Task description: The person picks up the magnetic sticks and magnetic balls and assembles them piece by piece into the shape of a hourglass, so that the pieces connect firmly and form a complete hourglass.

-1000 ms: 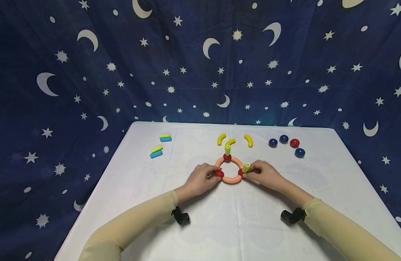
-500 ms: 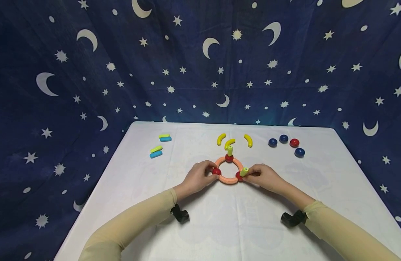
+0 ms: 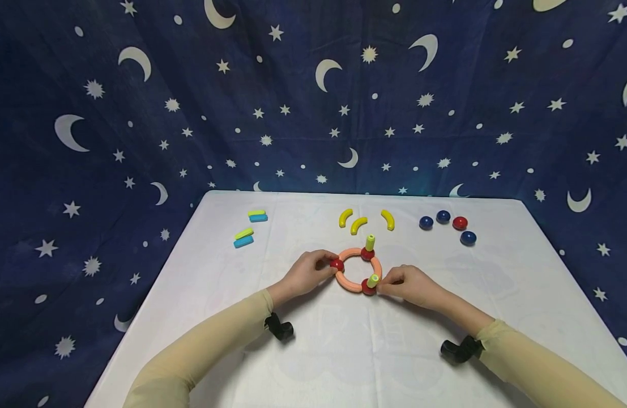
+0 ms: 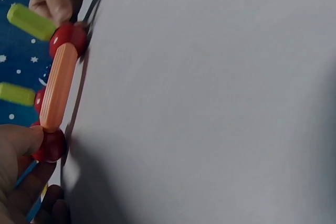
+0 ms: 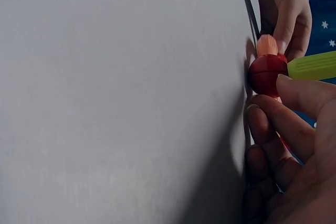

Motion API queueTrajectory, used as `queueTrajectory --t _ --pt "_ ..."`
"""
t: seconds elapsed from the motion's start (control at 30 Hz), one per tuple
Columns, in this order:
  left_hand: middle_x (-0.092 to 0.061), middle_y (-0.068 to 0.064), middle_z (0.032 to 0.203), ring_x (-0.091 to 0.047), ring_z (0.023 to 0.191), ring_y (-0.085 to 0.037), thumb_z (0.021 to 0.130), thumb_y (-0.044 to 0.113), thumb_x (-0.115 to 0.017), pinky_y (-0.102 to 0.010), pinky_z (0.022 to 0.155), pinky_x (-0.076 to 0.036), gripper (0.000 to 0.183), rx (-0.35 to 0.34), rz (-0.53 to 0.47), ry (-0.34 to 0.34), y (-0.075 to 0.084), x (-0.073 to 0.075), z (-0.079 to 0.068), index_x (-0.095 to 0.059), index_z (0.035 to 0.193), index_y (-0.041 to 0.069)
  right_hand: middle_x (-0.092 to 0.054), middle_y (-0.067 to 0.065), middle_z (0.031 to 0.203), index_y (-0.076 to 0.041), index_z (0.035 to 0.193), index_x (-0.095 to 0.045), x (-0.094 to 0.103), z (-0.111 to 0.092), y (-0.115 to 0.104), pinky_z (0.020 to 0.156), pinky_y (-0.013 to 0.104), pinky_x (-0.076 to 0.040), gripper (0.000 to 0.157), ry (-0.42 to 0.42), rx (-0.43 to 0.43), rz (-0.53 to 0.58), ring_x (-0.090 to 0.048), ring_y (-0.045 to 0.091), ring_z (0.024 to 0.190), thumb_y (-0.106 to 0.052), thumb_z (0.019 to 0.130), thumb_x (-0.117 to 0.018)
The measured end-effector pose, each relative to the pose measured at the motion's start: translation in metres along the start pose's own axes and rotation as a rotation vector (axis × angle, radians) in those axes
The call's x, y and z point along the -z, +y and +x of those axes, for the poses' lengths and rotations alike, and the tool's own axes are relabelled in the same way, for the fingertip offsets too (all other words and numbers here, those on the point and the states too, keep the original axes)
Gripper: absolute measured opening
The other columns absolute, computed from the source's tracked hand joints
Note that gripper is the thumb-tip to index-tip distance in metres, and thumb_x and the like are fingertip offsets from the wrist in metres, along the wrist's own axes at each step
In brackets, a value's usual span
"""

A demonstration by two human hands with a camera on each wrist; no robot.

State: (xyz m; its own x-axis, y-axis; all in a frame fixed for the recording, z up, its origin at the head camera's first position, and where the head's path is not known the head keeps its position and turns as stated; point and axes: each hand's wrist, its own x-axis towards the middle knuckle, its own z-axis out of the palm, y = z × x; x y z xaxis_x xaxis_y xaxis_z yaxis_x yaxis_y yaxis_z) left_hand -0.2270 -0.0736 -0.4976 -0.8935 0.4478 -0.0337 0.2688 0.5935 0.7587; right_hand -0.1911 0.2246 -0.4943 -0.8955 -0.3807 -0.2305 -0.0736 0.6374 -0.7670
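In the head view, three curved orange rods [image 3: 350, 283] and three red balls form a ring lying on the white table. My left hand [image 3: 309, 273] pinches the left red ball [image 3: 337, 264], which bears no upright rod. Thumb and fingers of my right hand [image 3: 412, 286] grip the near red ball [image 3: 367, 288], from which a green rod [image 3: 373, 280] rises at a slant. Another green rod [image 3: 370, 242] stands on the far red ball [image 3: 367, 254], untouched by either hand. The right wrist view shows the gripped red ball [image 5: 266, 75] close up.
Beyond the ring lie three curved yellow rods [image 3: 359, 225]. Several balls, blue [image 3: 468, 238] and red [image 3: 460, 222], sit at the back right. Green [image 3: 244, 233] and blue sticks [image 3: 244, 241] lie at the back left. A starry curtain [image 3: 293, 113] hangs behind the table [image 3: 333, 362].
The ring has turned clockwise as seen from above: the right hand's ball came nearer, the far ball shifted right, the left ball moved slightly left and away. Both hands kept their grips.
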Motion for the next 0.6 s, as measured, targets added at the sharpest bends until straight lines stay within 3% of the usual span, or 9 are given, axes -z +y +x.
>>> queueTrajectory --t 0.37,0.53,0.6 --pt "-0.069 0.002 0.125 -0.060 0.109 -0.010 0.102 0.025 -0.066 -0.033 0.098 -0.048 0.039 -0.031 -0.051 -0.051 -0.001 0.003 0.017 -0.065 0.138 0.014 -0.072 -0.009 0.102 -0.022 0.104 -0.081 -0.007 -0.009 -0.006 0.082 0.034 -0.044 0.019 -0.056 0.064 -0.004 -0.056 0.017 0.095 -0.036 0.093 -0.076" --pt "-0.068 0.001 0.127 -0.060 0.112 -0.011 0.101 0.027 -0.066 -0.033 0.098 -0.049 0.039 -0.043 -0.063 -0.049 -0.002 0.002 0.023 -0.066 0.138 0.014 -0.072 -0.007 0.111 -0.021 0.110 -0.080 -0.008 -0.012 -0.008 0.087 0.036 -0.047 0.021 -0.095 0.083 0.003 -0.058 0.017 0.101 -0.033 0.095 -0.074" --pt "-0.068 0.000 0.128 -0.060 0.113 -0.012 0.101 0.026 -0.067 -0.033 0.099 -0.047 0.039 -0.055 -0.041 -0.035 -0.001 0.002 0.025 -0.066 0.138 0.014 -0.072 -0.006 0.109 -0.020 0.110 -0.080 -0.005 -0.011 -0.007 0.082 0.035 -0.048 0.020 -0.098 0.074 0.012 -0.058 0.017 0.096 -0.032 0.096 -0.073"
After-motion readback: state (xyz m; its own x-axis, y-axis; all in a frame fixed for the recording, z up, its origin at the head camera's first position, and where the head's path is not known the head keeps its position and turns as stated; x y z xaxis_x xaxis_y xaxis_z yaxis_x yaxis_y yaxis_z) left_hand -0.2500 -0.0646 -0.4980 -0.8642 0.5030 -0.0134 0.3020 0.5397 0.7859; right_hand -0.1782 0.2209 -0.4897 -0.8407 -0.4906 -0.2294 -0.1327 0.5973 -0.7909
